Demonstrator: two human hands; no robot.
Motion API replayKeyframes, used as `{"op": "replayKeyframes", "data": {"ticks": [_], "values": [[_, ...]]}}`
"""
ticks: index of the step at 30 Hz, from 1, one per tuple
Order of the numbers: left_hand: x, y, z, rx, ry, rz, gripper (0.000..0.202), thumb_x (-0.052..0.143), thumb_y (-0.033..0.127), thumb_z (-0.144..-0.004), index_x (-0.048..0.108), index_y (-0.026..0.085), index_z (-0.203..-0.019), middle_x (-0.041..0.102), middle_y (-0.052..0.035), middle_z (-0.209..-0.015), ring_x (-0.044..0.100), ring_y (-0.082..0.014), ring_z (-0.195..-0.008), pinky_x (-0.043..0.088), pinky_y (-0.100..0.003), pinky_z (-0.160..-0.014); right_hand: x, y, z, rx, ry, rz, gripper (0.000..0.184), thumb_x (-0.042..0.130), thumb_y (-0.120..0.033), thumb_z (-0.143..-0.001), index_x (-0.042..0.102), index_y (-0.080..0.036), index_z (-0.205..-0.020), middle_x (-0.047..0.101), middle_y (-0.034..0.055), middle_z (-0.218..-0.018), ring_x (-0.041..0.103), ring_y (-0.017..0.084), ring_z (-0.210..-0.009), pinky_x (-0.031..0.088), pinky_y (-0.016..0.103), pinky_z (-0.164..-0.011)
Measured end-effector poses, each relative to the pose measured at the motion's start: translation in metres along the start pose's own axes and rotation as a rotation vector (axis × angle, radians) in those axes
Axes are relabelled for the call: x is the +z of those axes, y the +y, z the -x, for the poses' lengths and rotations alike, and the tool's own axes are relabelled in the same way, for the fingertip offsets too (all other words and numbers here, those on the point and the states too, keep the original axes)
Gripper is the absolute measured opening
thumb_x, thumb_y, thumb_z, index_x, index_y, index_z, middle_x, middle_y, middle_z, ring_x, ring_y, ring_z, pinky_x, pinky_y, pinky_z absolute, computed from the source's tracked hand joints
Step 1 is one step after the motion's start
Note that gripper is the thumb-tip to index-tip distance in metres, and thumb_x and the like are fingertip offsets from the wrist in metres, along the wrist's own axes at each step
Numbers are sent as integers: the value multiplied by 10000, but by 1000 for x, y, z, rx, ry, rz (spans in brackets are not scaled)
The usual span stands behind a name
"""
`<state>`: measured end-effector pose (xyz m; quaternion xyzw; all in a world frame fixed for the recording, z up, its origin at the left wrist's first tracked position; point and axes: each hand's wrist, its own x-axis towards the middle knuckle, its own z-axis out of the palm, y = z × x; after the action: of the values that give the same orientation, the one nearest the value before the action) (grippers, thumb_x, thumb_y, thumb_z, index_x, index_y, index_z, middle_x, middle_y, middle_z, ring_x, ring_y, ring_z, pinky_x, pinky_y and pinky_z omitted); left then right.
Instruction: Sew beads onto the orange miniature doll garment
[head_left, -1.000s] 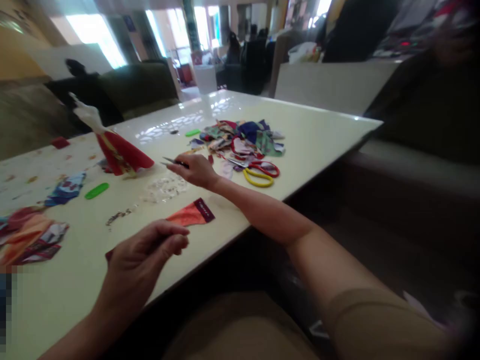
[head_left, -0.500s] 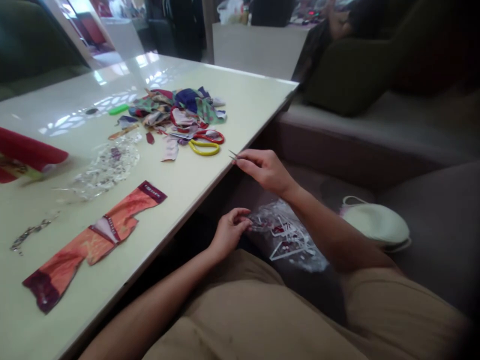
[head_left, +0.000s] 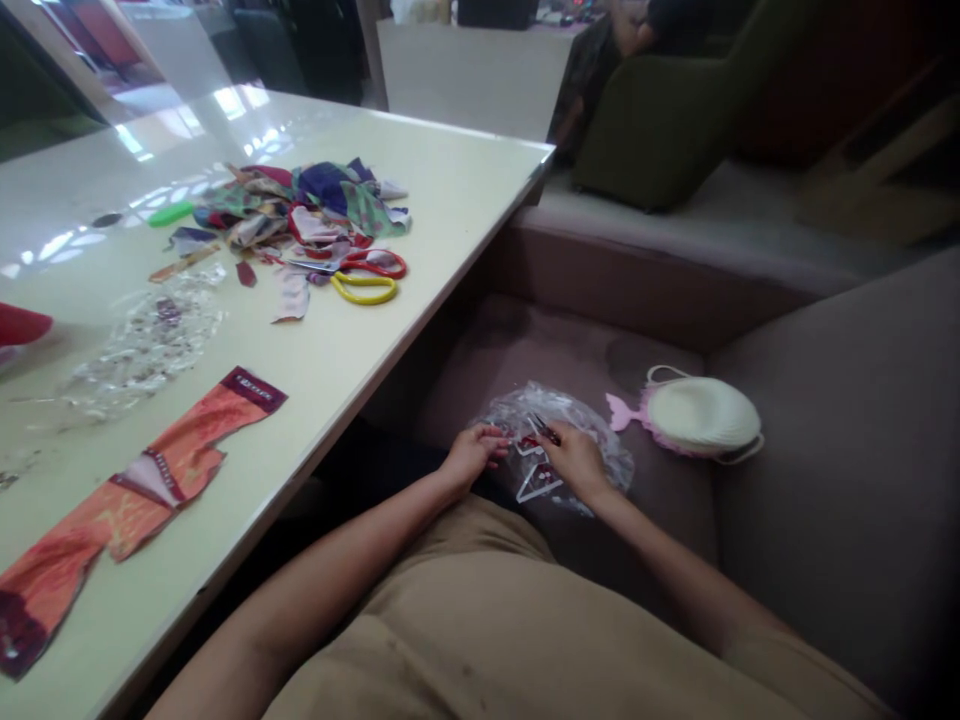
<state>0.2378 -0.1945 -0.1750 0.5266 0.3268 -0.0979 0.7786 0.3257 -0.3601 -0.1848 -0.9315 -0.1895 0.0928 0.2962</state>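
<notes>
Right grip: your right hand (head_left: 577,462) is together on a pair of dark tweezers (head_left: 545,430), tips pointing toward the far left, over the middle of a clear plastic bag (head_left: 577,420).

Left grip: your left hand (head_left: 472,456) is curled against the near-left edge of the bag. You cannot tell whether it is clamped on the plastic or only resting there.

Position: the bag lies low in front of you, at your lap, over your khaki trousers (head_left: 457,630) and the edge of the mauve sofa seat (head_left: 570,350). It holds white triangular pieces (head_left: 538,484) and small red bits, just beneath both hands.

Right of the bag, near but not touching it, sits a white oval piece with pink trim and a pink tail-shaped end (head_left: 701,415), on the sofa seat.

To your left stands the cream tabletop (head_left: 457,170), with both hands well below its edge. On it:
- a long orange-red fabric strip (head_left: 135,510) near the edge
- a crumpled clear plastic sheet with small bits inside (head_left: 146,350)
- scissors with yellow and red handles (head_left: 367,277), just beside a heap of mixed fabric scraps (head_left: 300,215)
- a green plastic piece (head_left: 170,213) at the far-left side of the heap

Far right, a second person sits in a green armchair (head_left: 652,120), hands apart from yours.
</notes>
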Motion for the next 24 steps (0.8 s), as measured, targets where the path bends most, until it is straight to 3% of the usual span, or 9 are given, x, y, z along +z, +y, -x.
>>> {"op": "replayKeyframes", "data": {"ticks": [3,8,12,16,24], "values": [[4,-1,0,-28,-15,5,186,657,177,-772,595,137,-942,722,-110,-1000,680,-133,-763,452,-173,-561,10,11,-3,63,22,54,218,567,-337,-814,706,-213,-928,699,77,-830,611,222,-762,386,302,-656],[6,0,-3,-46,-39,36,190,629,132,-749,562,150,-926,707,-106,-1074,683,-129,-787,455,-177,-576,17,18,-14,111,-10,53,227,554,-361,-892,659,-164,-851,663,38,-796,611,169,-749,460,320,-707],[12,-2,-6,-56,-46,44,210,635,145,-741,550,157,-933,704,-92,-1067,671,-115,-766,448,-164,-565,20,17,-11,63,-101,-28,274,552,-402,-922,627,-139,-930,641,8,-856,606,116,-742,518,302,-706],[18,-2,-7,-56,-54,36,203,617,132,-742,551,158,-933,703,-87,-1046,657,-111,-766,442,-153,-544,24,19,-8,70,-110,-81,266,543,-386,-931,623,-139,-991,641,16,-898,611,116,-743,531,287,-675],[16,-5,-8,-50,-32,39,180,591,143,-770,557,161,-946,689,-92,-1103,651,-107,-774,440,-148,-541,31,29,-18,148,-59,-75,303,562,-376,-919,599,-157,-1126,621,65,-1106,613,171,-939,528,379,-817]]}}
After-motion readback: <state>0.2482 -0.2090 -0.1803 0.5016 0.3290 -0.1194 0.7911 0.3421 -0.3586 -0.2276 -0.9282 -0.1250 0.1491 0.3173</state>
